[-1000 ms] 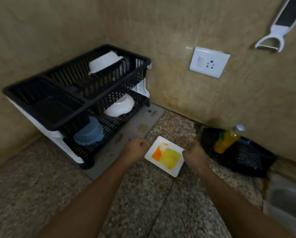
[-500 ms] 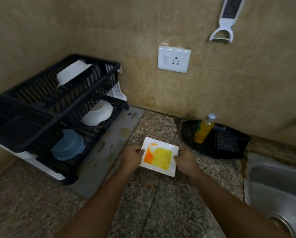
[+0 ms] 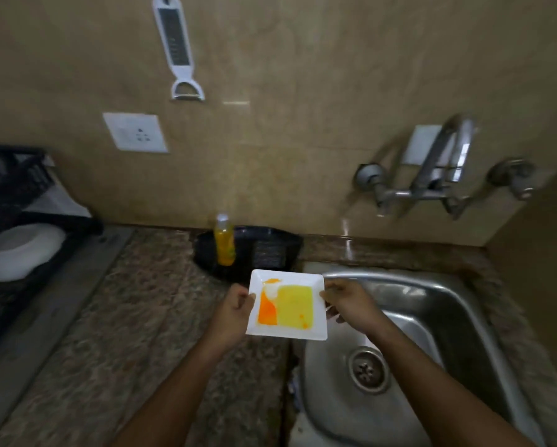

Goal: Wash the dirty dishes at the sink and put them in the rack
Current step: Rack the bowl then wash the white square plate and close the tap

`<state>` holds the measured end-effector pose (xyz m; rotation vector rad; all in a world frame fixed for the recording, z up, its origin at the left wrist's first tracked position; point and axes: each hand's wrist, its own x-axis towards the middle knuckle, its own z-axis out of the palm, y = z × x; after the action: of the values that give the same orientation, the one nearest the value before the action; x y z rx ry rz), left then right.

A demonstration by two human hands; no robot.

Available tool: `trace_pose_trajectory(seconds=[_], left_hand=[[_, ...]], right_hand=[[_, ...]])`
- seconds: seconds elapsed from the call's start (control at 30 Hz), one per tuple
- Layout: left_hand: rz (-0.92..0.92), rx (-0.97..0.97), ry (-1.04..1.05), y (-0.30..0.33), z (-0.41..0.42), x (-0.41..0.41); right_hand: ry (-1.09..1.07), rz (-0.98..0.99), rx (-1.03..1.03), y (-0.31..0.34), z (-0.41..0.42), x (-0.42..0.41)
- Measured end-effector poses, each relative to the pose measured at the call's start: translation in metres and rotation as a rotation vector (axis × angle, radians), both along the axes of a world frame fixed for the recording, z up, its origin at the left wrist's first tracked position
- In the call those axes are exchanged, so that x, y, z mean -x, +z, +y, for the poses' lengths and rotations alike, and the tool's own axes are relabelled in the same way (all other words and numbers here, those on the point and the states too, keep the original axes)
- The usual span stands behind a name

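Each grip, left hand (image 3: 230, 312) and right hand (image 3: 351, 304), pinches a side edge of the square white plate (image 3: 286, 309), smeared orange and yellow, held level over the sink's (image 3: 438, 304) left rim beside the bench (image 3: 135, 304).

Glossy white plate (image 3: 318, 317), brushed steel sink (image 3: 432, 321), speckled polished stone counter (image 3: 135, 317)

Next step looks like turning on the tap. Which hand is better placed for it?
Probably the right hand. It grips the dirty plate's sink-side edge, over the sink and below the tap. The left hand grips the counter-side edge, farther from the tap, and could hold the plate alone.
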<state>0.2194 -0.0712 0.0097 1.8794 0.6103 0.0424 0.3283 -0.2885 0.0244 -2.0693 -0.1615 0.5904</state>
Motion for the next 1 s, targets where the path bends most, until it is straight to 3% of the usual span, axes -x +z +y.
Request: trace_pose_trajectory(seconds=[0.1, 0.27, 0.47, 0.63, 1.0], left_hand=[[-0.036, 0.017, -0.014, 0.008, -0.053, -0.027], [-0.061, -0.012, -0.003, 0.014, -0.107, -0.060], [-0.048, -0.052, -0.033, 0.021, -0.127, -0.085], [-0.069, -0.052, -0.036, 0.025, -0.138, -0.101], [-0.066, -0.056, -0.087, 0.022, -0.152, -0.110]], right_hand=[[-0.232, -0.069, -0.046, 0.018, -0.063, -0.033], [-0.572, -0.432, 0.053, 0.056, -0.128, -0.089], [-0.575, -0.585, 0.248, 0.068, -0.145, -0.127], [-0.443, -0.718, 0.401, 0.061, -0.150, -0.149], [-0.445, -0.713, 0.411, 0.056, -0.150, -0.157]])
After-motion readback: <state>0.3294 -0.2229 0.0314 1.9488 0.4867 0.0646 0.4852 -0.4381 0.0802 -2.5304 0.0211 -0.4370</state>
